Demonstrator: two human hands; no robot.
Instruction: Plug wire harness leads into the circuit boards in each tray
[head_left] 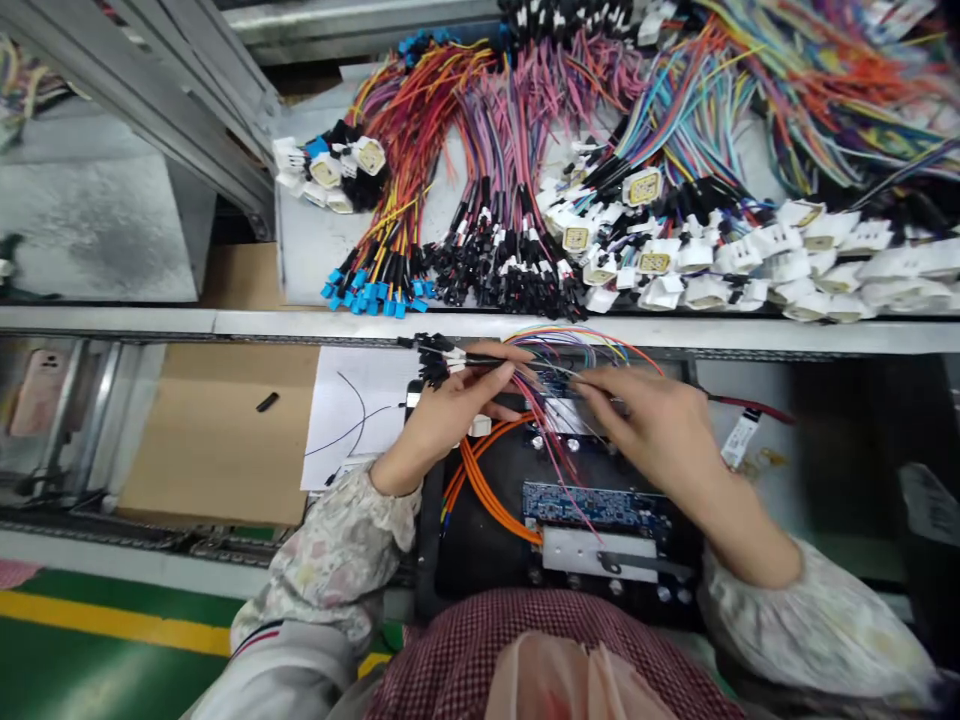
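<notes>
My left hand (pixel 472 390) is closed around a bundle of wires whose black and white connectors (pixel 436 358) stick out past it on the left. Pink wires (pixel 551 440) hang down from the bundle between my hands. My right hand (pixel 645 410) pinches a thin pale wire (pixel 555 370) between thumb and fingers. Under both hands lies a black housing (pixel 480 565) with a blue circuit board (pixel 592 503), a silver metal plate (pixel 600 555) and looped orange cables (pixel 487 490). Partly hidden behind my hands, thin multicoloured wires (pixel 585 335) arch along the housing's far side.
Above the metal rail (pixel 337 323), a shelf carries bunched harnesses with blue connectors (pixel 375 292), black connectors (pixel 510 265) and white connectors (pixel 690 255). To the left are cardboard (pixel 217 430) with a small black piece (pixel 267 402), white paper (pixel 330 400) and a phone (pixel 41 390). A labelled red cable (pixel 750 405) lies right.
</notes>
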